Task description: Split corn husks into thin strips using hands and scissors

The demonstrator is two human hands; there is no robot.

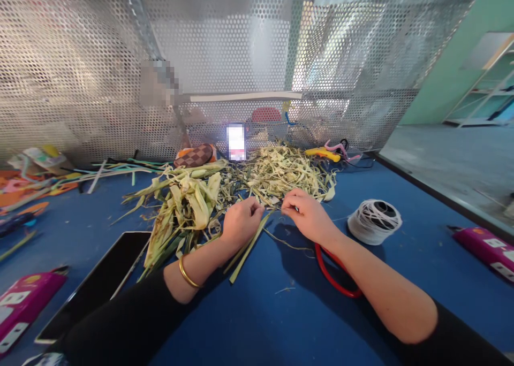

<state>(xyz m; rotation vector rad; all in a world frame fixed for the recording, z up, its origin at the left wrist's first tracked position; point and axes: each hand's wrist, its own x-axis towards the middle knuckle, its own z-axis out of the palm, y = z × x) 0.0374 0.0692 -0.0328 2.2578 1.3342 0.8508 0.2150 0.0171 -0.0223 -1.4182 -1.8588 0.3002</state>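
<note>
My left hand (243,221) is closed, its fingertips at the top of narrow pale-green corn husk strips (249,250) that slant down to the blue table. A gold bangle (188,272) circles that wrist. Across a small gap, my right hand (307,216) is curled in a pinch; what lies between its fingers is too small to make out. Beneath my right forearm, a red loop-shaped handle (327,272) rests on the table, the rest of it hidden. A thin husk fibre (291,244) lies below the hands. White thread is wound on a spool (373,221) to the right.
Whole corn husks (193,197) and a heap of shredded husk (287,170) lie beyond my hands. A dark phone (100,280) is at left. Purple boxes (30,302) flank the table. A yellow-handled tool (322,153) sits before the perforated metal screen (225,45).
</note>
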